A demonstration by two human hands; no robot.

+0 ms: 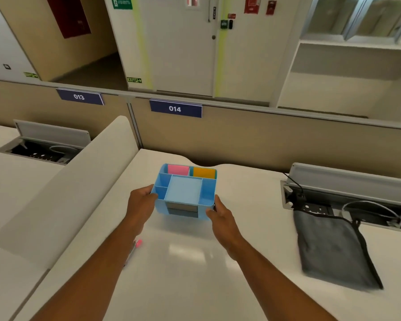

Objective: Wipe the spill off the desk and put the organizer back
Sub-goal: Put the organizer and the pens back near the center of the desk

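A light blue desk organizer (184,191) with several compartments is held between both hands near the middle of the white desk (195,262). Pink and orange sticky notes fill its two far compartments. My left hand (140,202) grips its left wall and my right hand (220,216) grips its front right corner. I cannot tell whether its base touches the desk. A grey cloth (331,249) lies flat on the desk to the right. No spill shows on the glossy desk surface.
A pink-tipped pen (134,247) lies on the desk under my left forearm. An open cable tray (347,205) with cords sits at the back right. A low white divider (63,195) borders the desk on the left, a tan partition (252,144) at the back.
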